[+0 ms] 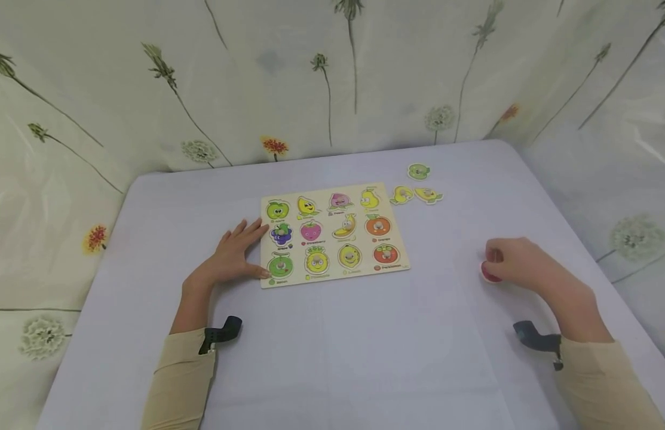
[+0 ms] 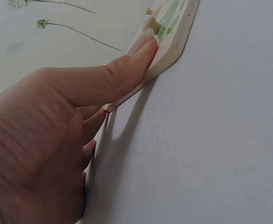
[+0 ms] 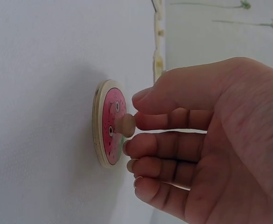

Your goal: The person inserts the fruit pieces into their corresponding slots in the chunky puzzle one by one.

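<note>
A pale curtain (image 1: 386, 71) printed with dandelions and other long-stemmed flowers hangs behind everything, and in front of it I see the table (image 1: 402, 340) under a smooth whitish cloth. A cream puzzle board (image 1: 298, 260) lies left of the table's middle, its fruit pictures set in three rows of four; several carry knobs, while the place labelled strawberry shows only its print. Two tan sleeves, the left (image 1: 178, 382) and the right (image 1: 606, 382), reach in from the near side. The left hand (image 1: 230, 254) has its fingers spread wide at the board's left edge, the thumb resting on top by the green melon. The right hand (image 1: 517, 263), well apart on the other side of the table, is narrow, its fingers curled in about the knob of a pink strawberry piece (image 3: 113, 105); I can't tell whether that piece is lifted at all. A dark device sits at each wrist. Just off the board's far right corner lie a green apple piece (image 1: 418, 172), a rounder yellow piece (image 1: 402, 195) and a longer yellow piece (image 1: 428, 195). Smallest is the strawberry's round wooden knob (image 3: 126, 125), right at the fingertips.
</note>
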Demonstrator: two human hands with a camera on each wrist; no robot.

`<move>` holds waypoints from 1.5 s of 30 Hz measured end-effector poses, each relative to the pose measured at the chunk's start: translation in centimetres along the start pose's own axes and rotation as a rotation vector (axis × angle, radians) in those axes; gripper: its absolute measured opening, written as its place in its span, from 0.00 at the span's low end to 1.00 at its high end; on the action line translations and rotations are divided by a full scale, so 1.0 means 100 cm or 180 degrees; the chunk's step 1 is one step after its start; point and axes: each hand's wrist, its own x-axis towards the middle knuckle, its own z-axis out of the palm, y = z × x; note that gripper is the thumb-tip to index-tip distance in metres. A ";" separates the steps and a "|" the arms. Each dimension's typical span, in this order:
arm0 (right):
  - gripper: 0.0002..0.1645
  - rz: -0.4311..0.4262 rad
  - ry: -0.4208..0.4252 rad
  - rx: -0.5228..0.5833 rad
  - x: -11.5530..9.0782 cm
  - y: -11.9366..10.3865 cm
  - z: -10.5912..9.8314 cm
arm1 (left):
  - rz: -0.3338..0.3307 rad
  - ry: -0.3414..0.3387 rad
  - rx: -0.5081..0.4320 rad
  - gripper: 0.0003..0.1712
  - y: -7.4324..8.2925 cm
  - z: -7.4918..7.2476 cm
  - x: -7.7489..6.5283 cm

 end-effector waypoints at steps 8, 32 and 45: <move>0.09 -0.0147 0.0026 0.0067 -0.005 0.003 0.004 | -0.0011 -0.0002 -0.0006 0.66 0.000 0.000 -0.002; 0.04 -0.0064 0.0136 0.0069 0.009 -0.019 0.008 | -0.0007 0.0013 -0.0018 0.66 0.002 -0.001 -0.001; 0.03 -0.0126 0.0069 0.0058 0.026 -0.038 0.003 | -0.0008 0.0024 0.0001 0.66 0.002 0.000 -0.001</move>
